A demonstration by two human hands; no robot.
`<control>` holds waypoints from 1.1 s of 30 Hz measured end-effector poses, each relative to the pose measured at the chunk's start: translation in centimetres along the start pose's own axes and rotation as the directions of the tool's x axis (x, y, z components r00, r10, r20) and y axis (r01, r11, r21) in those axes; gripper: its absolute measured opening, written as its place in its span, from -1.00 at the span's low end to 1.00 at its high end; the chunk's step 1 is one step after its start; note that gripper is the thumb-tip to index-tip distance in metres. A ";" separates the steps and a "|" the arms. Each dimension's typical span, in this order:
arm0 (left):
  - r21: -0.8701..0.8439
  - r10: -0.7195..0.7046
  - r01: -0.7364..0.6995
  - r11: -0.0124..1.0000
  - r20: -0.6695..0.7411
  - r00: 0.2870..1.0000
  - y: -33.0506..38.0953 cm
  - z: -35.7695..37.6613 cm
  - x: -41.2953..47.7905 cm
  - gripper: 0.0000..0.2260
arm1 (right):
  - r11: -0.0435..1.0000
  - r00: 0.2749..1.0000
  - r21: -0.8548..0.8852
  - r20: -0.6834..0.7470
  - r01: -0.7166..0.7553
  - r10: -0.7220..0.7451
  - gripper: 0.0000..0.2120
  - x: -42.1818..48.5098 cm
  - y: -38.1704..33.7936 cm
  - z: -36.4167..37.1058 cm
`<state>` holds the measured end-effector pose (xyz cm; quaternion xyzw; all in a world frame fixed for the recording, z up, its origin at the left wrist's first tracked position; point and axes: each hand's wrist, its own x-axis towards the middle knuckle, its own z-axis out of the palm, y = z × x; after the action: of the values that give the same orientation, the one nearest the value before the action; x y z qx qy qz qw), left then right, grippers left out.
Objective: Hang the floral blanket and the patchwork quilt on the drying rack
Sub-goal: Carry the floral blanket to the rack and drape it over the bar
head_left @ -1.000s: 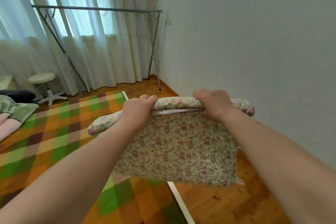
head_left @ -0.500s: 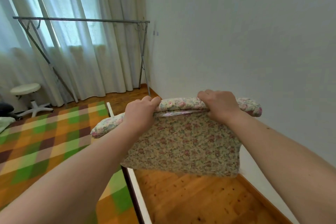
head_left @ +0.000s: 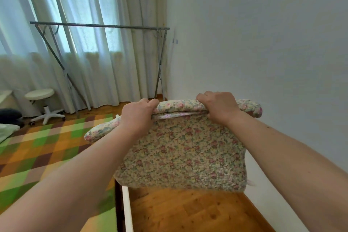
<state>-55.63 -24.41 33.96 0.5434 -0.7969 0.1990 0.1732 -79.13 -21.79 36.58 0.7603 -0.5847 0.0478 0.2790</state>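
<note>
Holding the floral blanket (head_left: 180, 152) out ahead of you, folded, clear of everything. Its rolled top edge runs roughly level; its lower edge hangs free above the wooden floor (head_left: 188, 213).

Edges and room:
- The blanket's right end sits close to the white wall (head_left: 263, 43); I cannot tell whether it touches.
- Its left end reaches out over the patchwork quilt (head_left: 37, 152), which lies spread flat on the bed to your left.
- The white bed frame (head_left: 126, 211) runs forward beneath the blanket. A strip of bare floor lies between frame and wall.
- The drying rack (head_left: 99, 25) stands well ahead, in front of the curtains (head_left: 94, 58), with its right legs near the room corner.
- A white stool (head_left: 40, 96) stands left of the rack's legs, beyond the quilt's far edge.

Hands:
- Your left hand (head_left: 137, 117) has knuckles up and fingers curled over the roll, gripping it left of middle.
- Your right hand (head_left: 218, 107) grips the same way, right of middle.
- A short stretch of roll shows between them, and an end juts past each hand.
- Both arms are stretched forward, the forearms angling inward.
</note>
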 end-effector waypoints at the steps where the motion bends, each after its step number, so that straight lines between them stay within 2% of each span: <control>1: 0.009 -0.004 0.004 1.000 0.001 1.000 -0.3 0.5 1.4 -0.65 | 1.000 1.000 0.003 0.006 0.002 -0.002 -0.62 1.3 0.6 0.6; 11: 0.041 -0.021 0.023 0.999 -0.036 0.999 -1.8 5.3 13.3 -0.63 | 1.000 0.998 0.016 -0.061 0.018 -0.017 -0.62 12.6 6.4 6.4; 21: 0.135 -0.122 0.125 0.983 -0.027 0.992 -5.9 12.7 23.2 -0.65 | 0.986 0.986 0.100 -0.118 0.130 -0.118 -0.65 25.9 8.7 14.7; 33: 0.165 -0.218 0.219 0.962 -0.026 0.976 -9.9 20.2 38.0 -0.64 | 0.958 0.963 0.159 -0.164 0.237 -0.211 -0.68 43.4 14.0 22.9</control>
<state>-60.85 -68.16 36.59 0.6398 -0.7119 0.2469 0.1511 -84.22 -72.49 39.80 0.8380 -0.4659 0.1229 0.2559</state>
